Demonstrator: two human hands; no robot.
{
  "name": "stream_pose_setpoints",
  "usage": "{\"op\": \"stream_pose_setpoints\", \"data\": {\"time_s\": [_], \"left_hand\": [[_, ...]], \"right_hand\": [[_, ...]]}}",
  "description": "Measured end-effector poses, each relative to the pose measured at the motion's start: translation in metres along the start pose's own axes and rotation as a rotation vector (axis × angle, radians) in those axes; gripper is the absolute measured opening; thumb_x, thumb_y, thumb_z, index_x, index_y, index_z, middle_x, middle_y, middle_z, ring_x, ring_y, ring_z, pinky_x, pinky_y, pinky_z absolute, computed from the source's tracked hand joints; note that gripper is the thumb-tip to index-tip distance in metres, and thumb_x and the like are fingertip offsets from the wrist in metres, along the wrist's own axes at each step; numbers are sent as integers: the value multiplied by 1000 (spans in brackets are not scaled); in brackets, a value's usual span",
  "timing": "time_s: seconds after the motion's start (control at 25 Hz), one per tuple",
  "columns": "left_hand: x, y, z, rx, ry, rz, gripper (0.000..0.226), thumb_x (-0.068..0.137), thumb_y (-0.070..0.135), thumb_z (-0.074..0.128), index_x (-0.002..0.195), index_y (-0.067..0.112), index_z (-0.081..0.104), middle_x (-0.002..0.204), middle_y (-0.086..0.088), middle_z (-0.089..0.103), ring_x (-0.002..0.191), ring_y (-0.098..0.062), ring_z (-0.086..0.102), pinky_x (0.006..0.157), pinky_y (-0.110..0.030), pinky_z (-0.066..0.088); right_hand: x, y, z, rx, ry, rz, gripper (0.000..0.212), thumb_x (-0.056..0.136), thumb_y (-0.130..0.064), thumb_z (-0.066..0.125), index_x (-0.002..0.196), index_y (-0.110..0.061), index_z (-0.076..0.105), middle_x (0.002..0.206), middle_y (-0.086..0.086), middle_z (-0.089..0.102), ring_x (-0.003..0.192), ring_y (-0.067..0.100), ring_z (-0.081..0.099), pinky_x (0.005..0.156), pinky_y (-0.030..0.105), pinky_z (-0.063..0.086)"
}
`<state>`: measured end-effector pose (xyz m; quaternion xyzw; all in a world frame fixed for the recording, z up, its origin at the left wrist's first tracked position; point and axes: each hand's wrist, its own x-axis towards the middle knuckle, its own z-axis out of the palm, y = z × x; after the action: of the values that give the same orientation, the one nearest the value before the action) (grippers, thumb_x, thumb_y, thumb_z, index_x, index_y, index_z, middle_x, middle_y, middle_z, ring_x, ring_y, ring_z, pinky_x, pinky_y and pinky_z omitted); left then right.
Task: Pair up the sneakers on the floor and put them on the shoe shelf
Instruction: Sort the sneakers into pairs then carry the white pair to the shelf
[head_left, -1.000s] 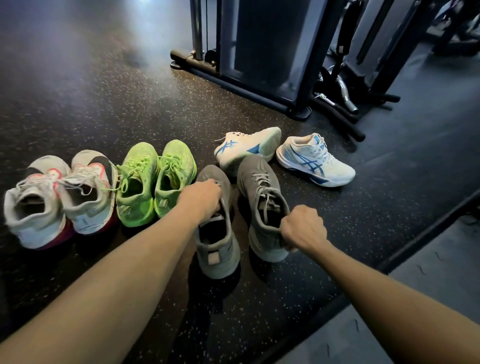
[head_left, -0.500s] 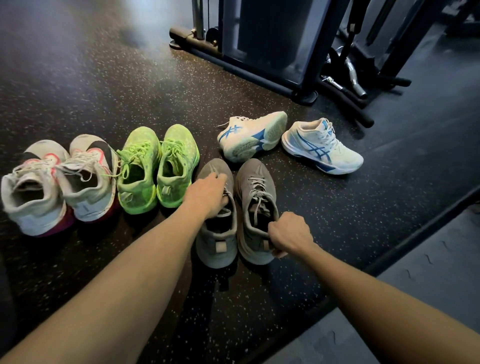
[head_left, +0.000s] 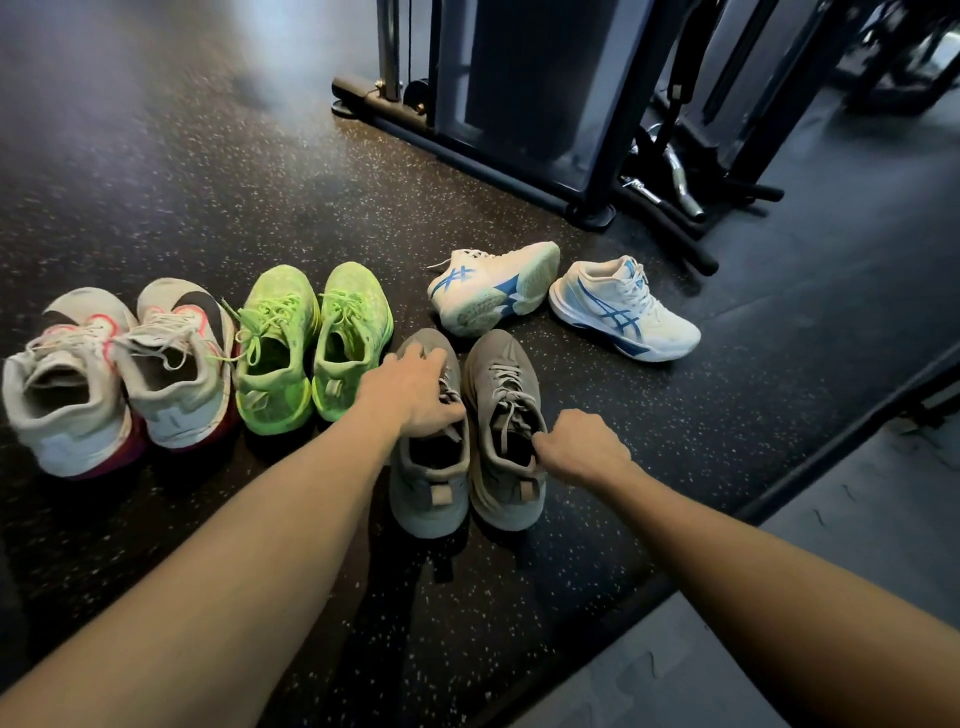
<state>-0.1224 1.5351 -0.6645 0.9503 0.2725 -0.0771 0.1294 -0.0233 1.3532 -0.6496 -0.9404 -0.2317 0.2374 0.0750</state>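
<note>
- My left hand (head_left: 415, 392) lies on the laces of the left grey sneaker (head_left: 428, 467), fingers curled round its tongue.
- My right hand (head_left: 582, 447) is closed on the collar of the right grey sneaker (head_left: 506, 431), fingers pinched on the rim of the opening.
- The two grey sneakers stand side by side, touching, heels toward me, each with a tan pull tab at the heel and pale laces.
- Left of them stand two lime green sneakers (head_left: 311, 343), close together, toes pointing away.
- Farther left are two white sneakers with pink and black trim (head_left: 119, 369), laces loose.
- Beyond the grey pair are two white sneakers with blue stripes: one (head_left: 493, 288) tipped on its side with the sole showing, one (head_left: 623, 312) upright beside it.
- Eight sneakers in all, four pairs.
- The floor (head_left: 208, 182) is black speckled rubber; a grey mat (head_left: 857, 493) begins at my right.
- A dark metal gym machine (head_left: 545, 93) stands behind the shoes.
</note>
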Motion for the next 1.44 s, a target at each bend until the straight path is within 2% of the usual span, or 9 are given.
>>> {"op": "stream_pose_setpoints", "data": {"time_s": [0.16,0.36,0.52,0.76,0.92,1.0,1.16,1.28,1.44], "left_hand": [[9,-8,-28,85,57,18,74,77,72,40,131,22,42,136,-10,45,124,-36,41,96,-49,41],[50,-17,-63,46,66,20,56,85,55,47,128,20,45,132,-11,49,121,-34,46,96,-49,42],[112,-19,-64,-28,70,31,51,86,37,58,132,19,44,133,-9,50,122,-34,48,97,-48,43],[193,-31,-31,-22,-26,12,58,76,42,67,126,23,45,128,-5,57,117,-32,55,93,-49,47],[224,-40,-14,-66,-43,-34,51,70,29,73,111,24,43,120,-7,61,108,-34,59,89,-47,49],[230,-45,-11,-71,-74,-51,61,68,22,79,117,20,43,120,-11,62,108,-36,58,88,-41,48],[231,-48,-12,-139,-39,-42,85,66,16,87,139,12,44,130,-14,57,119,-32,53,89,-29,38],[225,-43,-15,-88,-90,-40,88,66,28,88,139,11,41,130,-15,46,125,-31,40,99,-30,29],[211,-27,-16,-141,-35,47,82,60,25,91,126,9,47,121,-12,46,115,-26,39,92,-28,24]], "right_hand": [[12,-6,-42,-47,78,-45,31,86,-38,49,66,-15,45,73,4,54,68,21,57,63,31,44],[48,-3,-97,-71,200,-93,28,85,-32,51,65,-12,49,66,3,52,64,20,51,51,28,32],[106,-3,-125,-44,258,-80,23,85,-30,52,92,-9,56,86,8,58,75,23,53,62,28,34],[191,-4,-118,78,290,-109,45,86,-31,54,119,-1,52,111,15,59,100,32,59,80,36,47],[229,-1,-100,24,211,-118,63,89,-32,57,140,-3,32,145,16,36,129,34,44,105,43,39],[241,2,-95,19,181,-124,71,90,-31,57,146,-4,22,154,11,21,137,34,34,110,44,33],[255,5,-90,-36,194,-92,76,90,-31,59,147,-5,17,153,12,17,135,35,37,105,45,36],[256,5,-87,-74,221,6,82,86,-48,61,146,-9,20,151,15,15,128,37,45,96,46,43],[248,13,-86,-111,262,49,73,85,-52,60,141,-16,31,147,19,21,121,39,49,91,44,44]]}}
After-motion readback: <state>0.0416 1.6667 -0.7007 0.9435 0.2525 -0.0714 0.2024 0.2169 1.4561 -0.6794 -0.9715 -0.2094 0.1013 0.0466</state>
